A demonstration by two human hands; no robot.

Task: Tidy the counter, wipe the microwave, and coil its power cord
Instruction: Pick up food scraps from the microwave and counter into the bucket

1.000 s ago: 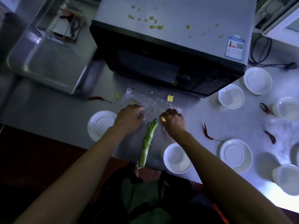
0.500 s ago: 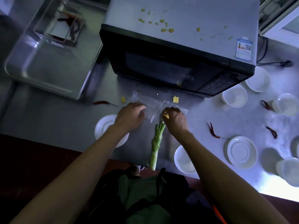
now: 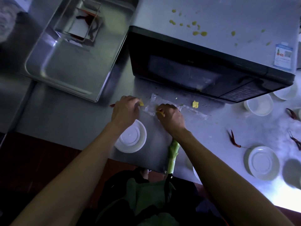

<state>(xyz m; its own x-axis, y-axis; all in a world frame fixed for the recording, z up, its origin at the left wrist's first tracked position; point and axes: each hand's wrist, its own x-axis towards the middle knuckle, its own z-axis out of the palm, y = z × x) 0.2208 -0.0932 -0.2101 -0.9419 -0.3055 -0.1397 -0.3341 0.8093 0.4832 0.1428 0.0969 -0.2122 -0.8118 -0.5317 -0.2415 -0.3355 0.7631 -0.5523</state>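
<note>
Both hands palm-down: left [image 3: 125, 110] pinching yellow scrap [image 3: 141, 103], right [image 3: 171, 117] pinching another [image 3: 160, 113].

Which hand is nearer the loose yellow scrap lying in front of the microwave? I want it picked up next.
Right. The right hand rests on the plastic bag, just left of the yellow scrap. The left hand is farther left, at the bag's other end.

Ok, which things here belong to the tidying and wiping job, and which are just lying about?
In the job:
- left hand at a yellow scrap
- right hand on the clear plastic bag
- spattered microwave
- green stalk
- dried chillies

Lying about:
- steel tray
- white saucer
</note>
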